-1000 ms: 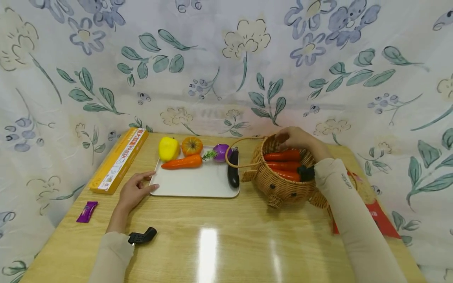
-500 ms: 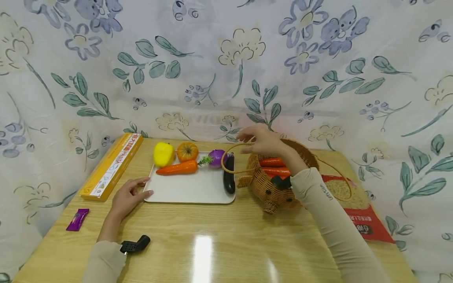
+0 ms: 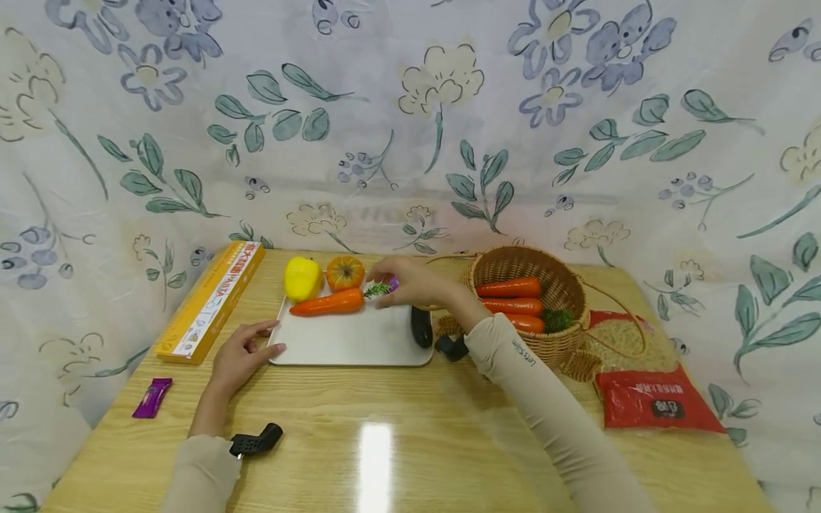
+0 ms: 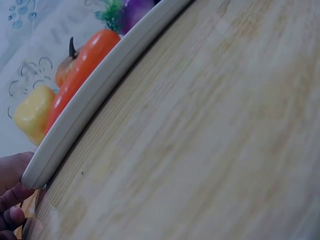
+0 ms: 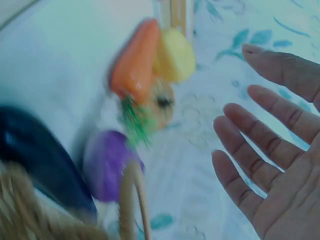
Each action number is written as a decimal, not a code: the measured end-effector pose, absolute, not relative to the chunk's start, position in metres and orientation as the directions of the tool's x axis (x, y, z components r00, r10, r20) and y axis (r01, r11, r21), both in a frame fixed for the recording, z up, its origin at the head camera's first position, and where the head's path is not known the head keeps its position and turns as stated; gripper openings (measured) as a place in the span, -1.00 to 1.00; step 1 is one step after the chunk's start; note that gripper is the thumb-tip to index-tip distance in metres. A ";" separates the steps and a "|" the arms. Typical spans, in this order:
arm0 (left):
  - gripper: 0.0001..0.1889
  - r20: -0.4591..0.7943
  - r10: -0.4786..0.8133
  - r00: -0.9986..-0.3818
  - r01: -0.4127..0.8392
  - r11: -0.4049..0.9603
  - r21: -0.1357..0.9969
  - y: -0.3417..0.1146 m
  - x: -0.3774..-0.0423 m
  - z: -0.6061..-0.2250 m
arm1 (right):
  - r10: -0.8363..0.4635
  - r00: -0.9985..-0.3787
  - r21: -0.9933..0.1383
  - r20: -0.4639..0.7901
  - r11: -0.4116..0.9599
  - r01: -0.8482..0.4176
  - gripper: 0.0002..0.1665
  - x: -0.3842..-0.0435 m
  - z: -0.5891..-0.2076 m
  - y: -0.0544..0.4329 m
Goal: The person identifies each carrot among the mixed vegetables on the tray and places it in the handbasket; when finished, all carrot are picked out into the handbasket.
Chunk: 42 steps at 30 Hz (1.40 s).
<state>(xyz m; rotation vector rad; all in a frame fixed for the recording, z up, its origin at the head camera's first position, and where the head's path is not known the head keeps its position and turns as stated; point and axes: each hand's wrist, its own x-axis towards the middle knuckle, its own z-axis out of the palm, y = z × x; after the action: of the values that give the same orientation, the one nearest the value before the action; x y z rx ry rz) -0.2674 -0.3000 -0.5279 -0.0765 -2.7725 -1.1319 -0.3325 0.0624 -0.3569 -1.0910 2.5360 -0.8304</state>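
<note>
My left hand (image 3: 239,360) grips the left edge of a white tray (image 3: 346,342), its thumb at the front corner. Over the tray's right rear part reaches my right hand (image 3: 410,281), fingers spread around the green top of an orange carrot (image 3: 327,303); contact cannot be told. In the right wrist view its fingers look extended, with nothing in the palm. A round purple vegetable (image 5: 107,165) lies by the carrot top, mostly hidden by that hand in the head view. A dark eggplant (image 3: 420,328) lies along the tray's right side, its upper part hidden.
Behind the carrot are a yellow bell pepper (image 3: 303,279) and a small pumpkin (image 3: 345,273). A wicker basket (image 3: 553,265) with carrots (image 3: 513,287) stands right, beside a red bag (image 3: 661,402). Left are a yellow pasta box (image 3: 212,303) and a purple packet (image 3: 152,397).
My right hand has left the basket and moved left over the tray. The basket's left handle, earlier curving toward the tray, now sits farther back. My left hand stays at the tray edge.
</note>
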 end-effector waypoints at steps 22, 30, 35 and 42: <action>-0.46 0.156 -0.017 -0.988 0.102 0.686 0.721 -0.290 -0.267 -0.525 | -0.630 -0.775 -0.468 -0.045 0.699 -0.541 -0.40 -0.349 -0.435 -0.008; -0.47 0.167 -0.023 -0.986 0.106 0.688 0.718 -0.291 -0.267 -0.524 | -0.617 -0.787 -0.383 -0.012 0.729 -0.567 -0.45 -0.347 -0.452 -0.014; -0.47 0.160 -0.029 -0.987 0.096 0.693 0.715 -0.294 -0.263 -0.523 | -0.603 -0.798 -0.390 -0.003 0.736 -0.554 -0.40 -0.342 -0.464 -0.019; -0.47 0.145 -0.030 -0.989 0.083 0.699 0.711 -0.296 -0.264 -0.523 | -0.570 -0.821 -0.405 0.019 0.746 -0.528 -0.39 -0.338 -0.475 -0.025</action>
<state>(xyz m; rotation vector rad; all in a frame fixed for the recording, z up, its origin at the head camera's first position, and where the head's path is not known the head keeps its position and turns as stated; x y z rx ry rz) -0.2638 -0.2961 -0.5230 -0.0429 -2.7594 -1.1649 -0.3381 -0.0251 -0.4745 -0.8946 2.8361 -0.6091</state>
